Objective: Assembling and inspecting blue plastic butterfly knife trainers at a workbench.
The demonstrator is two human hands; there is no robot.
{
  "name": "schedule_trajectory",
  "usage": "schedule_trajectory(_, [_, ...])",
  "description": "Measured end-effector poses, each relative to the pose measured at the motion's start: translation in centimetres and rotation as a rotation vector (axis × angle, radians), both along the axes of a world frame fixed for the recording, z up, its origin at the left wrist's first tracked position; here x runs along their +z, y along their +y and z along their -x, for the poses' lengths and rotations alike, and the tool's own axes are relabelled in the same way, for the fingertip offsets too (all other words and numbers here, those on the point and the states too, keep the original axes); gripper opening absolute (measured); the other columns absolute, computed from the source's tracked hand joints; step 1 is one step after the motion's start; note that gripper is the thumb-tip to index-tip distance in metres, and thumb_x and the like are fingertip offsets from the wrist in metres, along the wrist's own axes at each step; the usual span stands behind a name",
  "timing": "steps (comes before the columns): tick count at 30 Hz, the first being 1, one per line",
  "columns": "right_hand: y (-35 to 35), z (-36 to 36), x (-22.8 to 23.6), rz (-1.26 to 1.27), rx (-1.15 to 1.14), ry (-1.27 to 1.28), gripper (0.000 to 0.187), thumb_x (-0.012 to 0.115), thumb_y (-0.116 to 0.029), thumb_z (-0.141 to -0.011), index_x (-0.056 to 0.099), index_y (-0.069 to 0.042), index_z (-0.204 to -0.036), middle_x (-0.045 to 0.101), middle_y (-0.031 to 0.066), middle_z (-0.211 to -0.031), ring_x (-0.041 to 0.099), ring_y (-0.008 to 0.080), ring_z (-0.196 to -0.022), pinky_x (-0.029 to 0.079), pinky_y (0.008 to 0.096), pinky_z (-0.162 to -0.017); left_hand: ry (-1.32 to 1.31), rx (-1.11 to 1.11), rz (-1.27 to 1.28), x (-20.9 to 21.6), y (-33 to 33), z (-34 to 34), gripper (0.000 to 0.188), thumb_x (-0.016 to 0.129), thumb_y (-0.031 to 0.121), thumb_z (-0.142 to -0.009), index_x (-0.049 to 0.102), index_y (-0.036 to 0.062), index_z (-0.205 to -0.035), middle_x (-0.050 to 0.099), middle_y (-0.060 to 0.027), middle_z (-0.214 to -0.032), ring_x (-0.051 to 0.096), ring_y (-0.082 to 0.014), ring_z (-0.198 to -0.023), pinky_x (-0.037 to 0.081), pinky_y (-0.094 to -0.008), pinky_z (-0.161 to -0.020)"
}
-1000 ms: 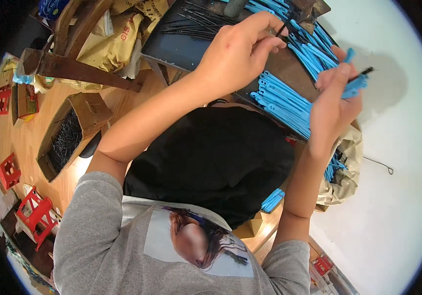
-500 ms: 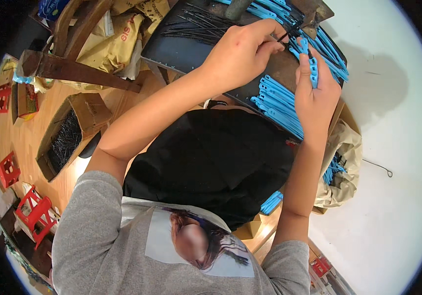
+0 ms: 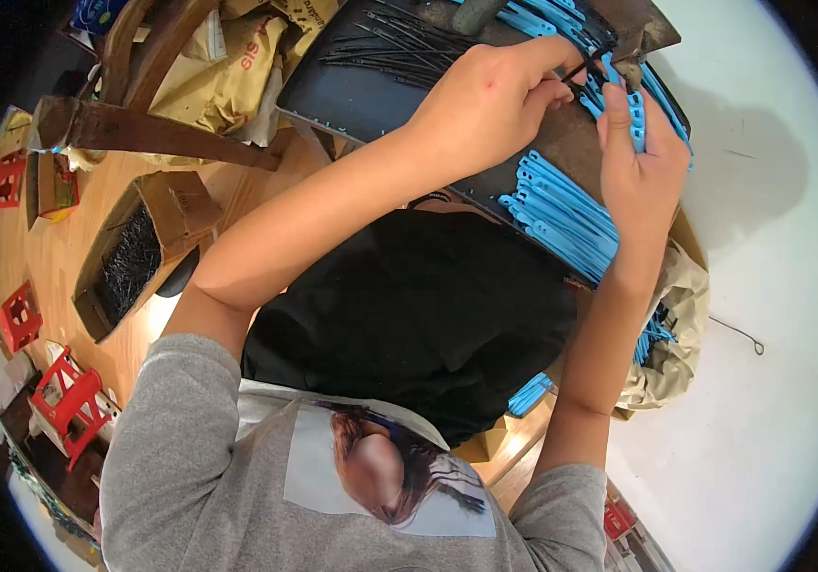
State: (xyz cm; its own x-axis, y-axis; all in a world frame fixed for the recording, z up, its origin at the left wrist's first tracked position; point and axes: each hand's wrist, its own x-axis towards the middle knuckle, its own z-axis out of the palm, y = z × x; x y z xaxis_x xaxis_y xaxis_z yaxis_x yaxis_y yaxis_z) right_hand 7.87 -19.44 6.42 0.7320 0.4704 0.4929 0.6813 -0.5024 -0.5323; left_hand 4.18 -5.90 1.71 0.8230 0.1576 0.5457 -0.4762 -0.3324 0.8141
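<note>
Since earlier, both hands sit higher, upper right of frame: my left hand (image 3: 495,100) pinches a black pin (image 3: 582,65), my right hand (image 3: 640,167) grips a blue strip (image 3: 634,105); a slipped pinch could drop it.

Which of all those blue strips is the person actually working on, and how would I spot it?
Start at the dark tray at the top of the view, where both hands meet. The right hand holds one blue plastic strip upright in its fingers, while the left hand brings a thin black wire to its top. Unlike the others lying flat in piles, it stands lifted.
</note>
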Motion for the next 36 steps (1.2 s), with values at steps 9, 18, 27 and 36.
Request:
schedule_trajectory(9, [0.3, -0.5, 0.6, 0.009, 0.076, -0.026, 0.020, 0.058, -0.012, -0.075, 0.058, 0.001, -0.089, 0.054, 0.0161, -0.063, 0.043, 0.0121, -0.050, 0.039, 0.0234, -0.052, -0.080, 0.077, -0.003, -0.4, 0.1, -0.1, 0.012, 0.054, 0.003, -0.073, 0.053, 0.0049, -0.085, 0.058, -0.0115, -0.065, 0.058, -0.0272, -0.062, 0.046, -0.0320, -0.052])
schedule_trajectory(18, [0.8, 1.0, -0.8, -0.091, -0.029, -0.015, 0.022, 0.057, -0.017, -0.078, 0.059, 0.002, -0.089, 0.061, 0.0108, -0.069, 0.046, 0.0076, -0.055, 0.040, 0.0211, -0.055, 0.008, 0.053, -0.092, -0.1, 0.5, 0.3, 0.007, 0.057, 0.005, -0.074, 0.055, 0.0021, -0.081, 0.059, -0.0107, -0.071, 0.061, -0.0200, -0.066, 0.046, -0.0263, -0.056])
schedule_trajectory(27, [-0.3, 2.9, 0.3, -0.246, -0.262, 0.120, 0.020, 0.052, -0.018, -0.083, 0.057, 0.001, -0.082, 0.054, 0.0027, -0.067, 0.047, 0.0080, -0.061, 0.038, 0.0209, -0.057, -0.143, 0.066, -0.425, -0.6, 2.6, 3.2, 0.012, 0.062, 0.010, -0.068, 0.060, 0.0063, -0.079, 0.060, -0.0085, -0.072, 0.058, -0.0242, -0.065, 0.047, -0.0304, -0.057])
schedule_trajectory(36, [-0.8, 1.2, -1.9, 0.110, -0.144, -0.164, 0.021, 0.058, -0.018, -0.076, 0.056, -0.001, -0.089, 0.056, 0.0114, -0.076, 0.053, 0.0285, -0.068, 0.043, 0.0316, -0.062, 0.039, 0.189, -0.764, -1.9, 7.9, 3.9, 0.010, 0.059, 0.012, -0.070, 0.061, 0.0082, -0.079, 0.060, -0.0054, -0.074, 0.057, -0.0228, -0.072, 0.046, -0.0305, -0.063])
